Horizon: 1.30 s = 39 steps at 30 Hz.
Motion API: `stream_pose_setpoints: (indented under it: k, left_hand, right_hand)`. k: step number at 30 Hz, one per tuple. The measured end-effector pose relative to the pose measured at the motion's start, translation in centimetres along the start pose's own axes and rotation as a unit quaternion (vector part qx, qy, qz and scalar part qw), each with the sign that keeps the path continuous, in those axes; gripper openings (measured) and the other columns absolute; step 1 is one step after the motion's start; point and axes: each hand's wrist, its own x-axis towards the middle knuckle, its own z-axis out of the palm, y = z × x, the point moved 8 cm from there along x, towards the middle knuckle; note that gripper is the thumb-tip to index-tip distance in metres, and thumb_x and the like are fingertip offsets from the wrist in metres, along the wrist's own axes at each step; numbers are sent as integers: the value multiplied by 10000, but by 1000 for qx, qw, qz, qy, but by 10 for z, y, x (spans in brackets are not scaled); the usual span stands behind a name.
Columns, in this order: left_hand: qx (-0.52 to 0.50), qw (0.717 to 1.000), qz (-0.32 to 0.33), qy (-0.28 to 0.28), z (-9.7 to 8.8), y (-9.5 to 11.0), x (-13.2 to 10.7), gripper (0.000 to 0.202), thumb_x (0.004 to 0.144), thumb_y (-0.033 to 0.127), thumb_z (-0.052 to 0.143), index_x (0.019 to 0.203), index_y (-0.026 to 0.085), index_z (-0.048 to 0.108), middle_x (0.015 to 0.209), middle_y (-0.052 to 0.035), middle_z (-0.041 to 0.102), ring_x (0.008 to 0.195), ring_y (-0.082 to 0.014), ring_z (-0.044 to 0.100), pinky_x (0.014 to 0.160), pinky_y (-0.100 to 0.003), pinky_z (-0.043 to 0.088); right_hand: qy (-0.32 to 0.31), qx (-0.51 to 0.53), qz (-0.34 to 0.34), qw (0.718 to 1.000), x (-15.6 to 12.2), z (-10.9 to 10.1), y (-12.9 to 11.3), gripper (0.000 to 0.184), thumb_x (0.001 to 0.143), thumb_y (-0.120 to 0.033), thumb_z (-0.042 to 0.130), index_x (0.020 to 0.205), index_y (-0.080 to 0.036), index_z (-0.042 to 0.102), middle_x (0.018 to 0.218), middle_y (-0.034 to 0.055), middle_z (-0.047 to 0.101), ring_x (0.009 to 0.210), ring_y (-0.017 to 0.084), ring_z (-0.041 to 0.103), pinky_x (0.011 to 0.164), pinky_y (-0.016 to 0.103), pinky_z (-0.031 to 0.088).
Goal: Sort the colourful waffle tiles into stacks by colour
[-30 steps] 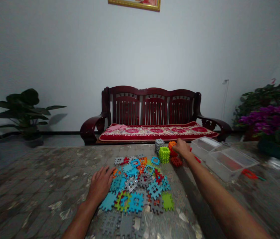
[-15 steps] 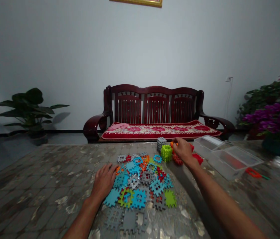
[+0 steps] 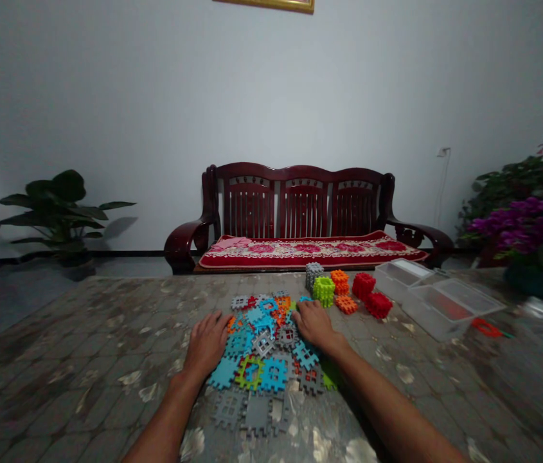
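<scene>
Plastic notched tiles (image 3: 264,344) spread between the left hand (image 3: 207,339), fingers loosely extended, and the right hand (image 3: 317,325), whose grip is hard to tell | careless right-hand sweep could knock the lime cube (image 3: 324,294) just beyond it | patterned worktop (image 3: 141,334) beneath both, wooden settee (image 3: 300,195) and pale wall (image 3: 300,96) ahead

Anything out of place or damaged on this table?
No obvious damage. One mild oddity: an orange item with a green tip lies beside the clear box, well apart from the piled notched pieces; too small to identify.
</scene>
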Motion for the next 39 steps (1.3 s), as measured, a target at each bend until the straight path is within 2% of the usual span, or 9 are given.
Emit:
stream_pose_setpoints:
  k: [5,8,12,15,19,24,26,35,39]
  left_hand:
    - [-16,1000,-6,9,0,-2,2,459,975,169,400,1358,228,647,1467,-116,597,1387,-277,509,1178,-486,349]
    - [-24,999,-6,20,-1,-4,3,452,970,164,399,1328,230,667,1451,-105,611,1367,-263,529,1177,-467,359]
    - [-47,999,-9,23,-1,-7,4,439,975,171,387,1281,242,694,1422,-93,635,1343,-238,550,1174,-444,372]
    - [-53,998,-9,25,-2,-7,4,432,986,189,375,1270,242,698,1410,-91,643,1338,-234,553,1174,-439,370]
    - [-56,998,-5,30,-2,-8,4,427,997,220,366,1258,239,703,1396,-96,649,1325,-246,562,1161,-445,381]
    - [-71,997,1,39,-4,-6,2,426,1001,255,358,1240,237,711,1382,-104,656,1314,-265,566,1150,-467,384]
    - [-72,997,-1,34,-6,-4,2,420,998,264,366,1234,237,713,1381,-103,657,1314,-267,564,1149,-470,380]
    - [-110,994,28,0,-8,6,2,389,995,323,403,1238,259,700,1383,-72,660,1328,-249,550,1169,-479,345]
    - [-117,993,32,0,-10,7,2,375,987,318,424,1233,269,702,1372,-64,669,1304,-240,568,1161,-469,359]
  right_hand:
    - [-1,91,-6,996,-2,7,14,360,984,-226,433,1225,-153,690,1249,134,707,1167,246,602,1003,315,389]
    - [0,105,9,994,-1,9,27,425,922,-122,431,1244,-184,700,1240,96,724,1159,220,622,974,285,412]
    - [6,131,12,991,0,8,35,495,876,-75,435,1276,-209,693,1249,52,730,1162,184,634,971,249,429]
    - [31,148,17,988,-4,6,39,475,889,-96,455,1287,-210,688,1278,53,718,1198,183,620,1010,254,423]
    - [42,134,38,989,-10,7,39,399,960,-209,466,1295,-203,683,1309,94,697,1239,226,598,1064,311,412]
    - [37,229,-6,973,-11,10,31,444,916,-136,451,1287,-210,684,1301,66,707,1209,200,634,1072,335,444]
    - [51,246,-2,968,-13,9,33,431,907,-124,447,1237,-208,711,1272,67,722,1192,197,646,1064,343,457]
    - [71,216,26,974,-17,10,42,367,918,-163,492,1203,-186,723,1243,75,725,1200,200,626,1068,323,428]
    - [66,155,14,986,-5,-1,29,345,924,-157,521,1202,-195,721,1240,81,718,1194,206,610,1050,307,416]
